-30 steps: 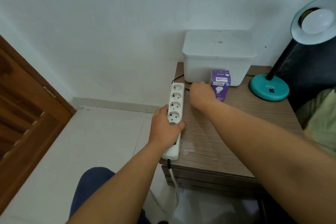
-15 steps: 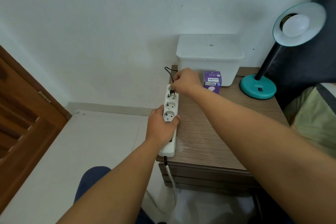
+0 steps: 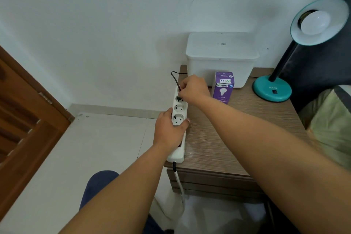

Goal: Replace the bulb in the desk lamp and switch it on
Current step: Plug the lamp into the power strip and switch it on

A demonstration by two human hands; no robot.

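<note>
A teal desk lamp point(image 3: 272, 89) stands at the table's back right, its shade point(image 3: 321, 22) tilted toward me with a white bulb point(image 3: 315, 23) seated inside, unlit. A white power strip point(image 3: 178, 119) lies along the left edge of the wooden bedside table point(image 3: 237, 129). My left hand point(image 3: 170, 129) grips the strip's middle. My right hand point(image 3: 192, 88) pinches the lamp's black plug point(image 3: 179, 98) at a socket near the strip's far end; its black cord point(image 3: 173, 78) loops up behind. A purple bulb box point(image 3: 223, 87) stands upright just right of my right hand.
A white lidded plastic bin point(image 3: 221, 57) sits against the wall at the table's back. A wooden door point(image 3: 24, 119) is at the left, white floor tiles below. A bed with green bedding point(image 3: 330, 123) borders the table's right. The strip's cable point(image 3: 179, 182) hangs off the front.
My right hand picked up the black plug from beside the box and brought it to a far socket of the strip. My left hand stayed on the strip.
</note>
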